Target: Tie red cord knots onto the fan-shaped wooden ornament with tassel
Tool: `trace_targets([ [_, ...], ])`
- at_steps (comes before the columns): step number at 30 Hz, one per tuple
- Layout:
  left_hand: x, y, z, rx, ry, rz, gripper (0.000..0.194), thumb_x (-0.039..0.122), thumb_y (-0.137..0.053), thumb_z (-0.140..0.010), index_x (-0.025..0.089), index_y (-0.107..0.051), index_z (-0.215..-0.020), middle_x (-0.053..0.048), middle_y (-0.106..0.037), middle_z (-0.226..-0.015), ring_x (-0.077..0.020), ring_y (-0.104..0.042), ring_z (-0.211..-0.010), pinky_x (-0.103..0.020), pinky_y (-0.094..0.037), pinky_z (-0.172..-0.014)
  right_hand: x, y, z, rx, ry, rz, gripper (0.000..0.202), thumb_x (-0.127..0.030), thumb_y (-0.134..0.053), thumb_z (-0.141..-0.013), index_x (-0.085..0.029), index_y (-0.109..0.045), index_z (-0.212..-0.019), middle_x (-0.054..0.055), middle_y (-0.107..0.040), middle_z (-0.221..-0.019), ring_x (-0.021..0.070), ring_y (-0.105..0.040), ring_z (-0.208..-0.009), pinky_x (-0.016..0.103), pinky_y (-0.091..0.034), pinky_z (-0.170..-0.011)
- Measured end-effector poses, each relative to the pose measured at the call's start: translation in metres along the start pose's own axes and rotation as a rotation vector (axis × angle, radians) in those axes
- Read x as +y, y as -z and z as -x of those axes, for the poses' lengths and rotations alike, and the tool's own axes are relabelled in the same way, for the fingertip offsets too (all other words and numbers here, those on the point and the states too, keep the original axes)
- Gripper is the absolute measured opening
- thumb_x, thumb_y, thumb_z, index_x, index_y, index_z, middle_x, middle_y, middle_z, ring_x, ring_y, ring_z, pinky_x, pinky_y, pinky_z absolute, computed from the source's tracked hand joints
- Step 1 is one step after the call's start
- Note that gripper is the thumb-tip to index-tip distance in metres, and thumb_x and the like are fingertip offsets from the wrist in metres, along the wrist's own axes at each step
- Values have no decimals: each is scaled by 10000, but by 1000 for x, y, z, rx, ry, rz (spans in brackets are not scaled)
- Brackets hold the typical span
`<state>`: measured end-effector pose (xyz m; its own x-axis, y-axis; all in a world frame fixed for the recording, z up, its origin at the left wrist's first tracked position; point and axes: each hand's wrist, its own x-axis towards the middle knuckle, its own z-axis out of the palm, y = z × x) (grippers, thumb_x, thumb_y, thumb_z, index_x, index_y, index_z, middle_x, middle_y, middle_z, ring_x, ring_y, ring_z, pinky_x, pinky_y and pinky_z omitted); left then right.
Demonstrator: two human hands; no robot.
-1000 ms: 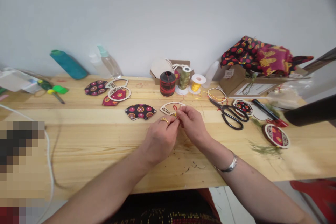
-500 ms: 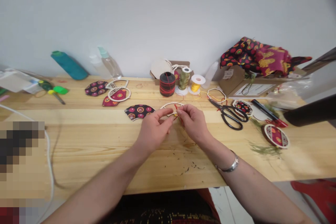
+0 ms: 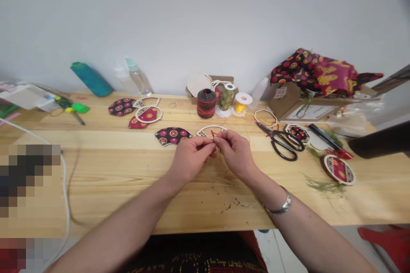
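Observation:
My left hand (image 3: 188, 157) and my right hand (image 3: 236, 151) meet fingertip to fingertip above the middle of the table. Both are closed in a pinch on a thin red cord (image 3: 214, 133), of which a short loop shows just above the fingertips; the rest is hidden by the fingers. Right behind them lies a pale fan-shaped openwork frame (image 3: 202, 131), partly covered by the hands. To the left of my left hand rests a fan-shaped piece of dark patterned fabric (image 3: 173, 135).
Black-handled scissors (image 3: 284, 145) lie to the right, near a round fabric-filled ornament (image 3: 338, 169). Behind the hands stand a red-and-black thread spool (image 3: 206, 104), a green spool (image 3: 227, 97) and a yellow spool (image 3: 241, 104). A cardboard box (image 3: 283, 101) holds patterned cloth (image 3: 297, 68).
My left thumb and index finger have closed together and come up against the right fingertips. The view has shifted slightly, so objects on the table appear a little further right.

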<state>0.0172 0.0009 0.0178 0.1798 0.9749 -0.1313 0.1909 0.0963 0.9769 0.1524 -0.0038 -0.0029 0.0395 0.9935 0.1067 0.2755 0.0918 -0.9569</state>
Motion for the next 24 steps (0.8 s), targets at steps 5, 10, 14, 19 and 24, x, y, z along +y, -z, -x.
trace_targets([
  [5,-1,1,-1,-2,-3,40,116,234,-648,-728,155,-733,-729,0,-655,-577,-105,-559,-534,-210,-423,-510,4,-1,-1,1,9,-55,128,-285,-558,-811,-185,-583,-737,-14,-595,-645,118,-507,-585,242,-402,-567],
  [10,-3,2,-4,-39,38,181,120,248,-651,-721,146,-712,-706,-5,-639,-572,-97,-534,-525,-202,-356,-463,1,-2,-2,-3,-60,-156,151,-308,-581,-788,-180,-581,-709,-27,-561,-596,104,-474,-542,233,-389,-536],
  [14,-3,2,-4,-94,101,268,124,245,-651,-718,135,-687,-675,-34,-671,-638,-106,-589,-567,-187,-329,-441,-4,-2,-2,-36,-132,-238,169,-321,-585,-775,-175,-581,-689,-28,-563,-566,94,-467,-500,228,-378,-503],
  [19,0,3,-4,-97,148,287,154,205,-641,-704,139,-708,-826,-65,-718,-794,-112,-626,-575,-179,-321,-418,-1,-1,-5,-25,-126,-213,171,-323,-586,-770,-174,-593,-688,-20,-583,-584,101,-489,-523,227,-377,-504],
  [24,1,3,-3,-109,93,116,283,245,-633,-735,172,-718,-994,-30,-703,-686,-107,-578,-503,-191,-300,-385,1,0,-4,-8,-73,-118,143,-287,-576,-778,-171,-599,-697,-18,-587,-615,103,-499,-557,228,-389,-532],
])
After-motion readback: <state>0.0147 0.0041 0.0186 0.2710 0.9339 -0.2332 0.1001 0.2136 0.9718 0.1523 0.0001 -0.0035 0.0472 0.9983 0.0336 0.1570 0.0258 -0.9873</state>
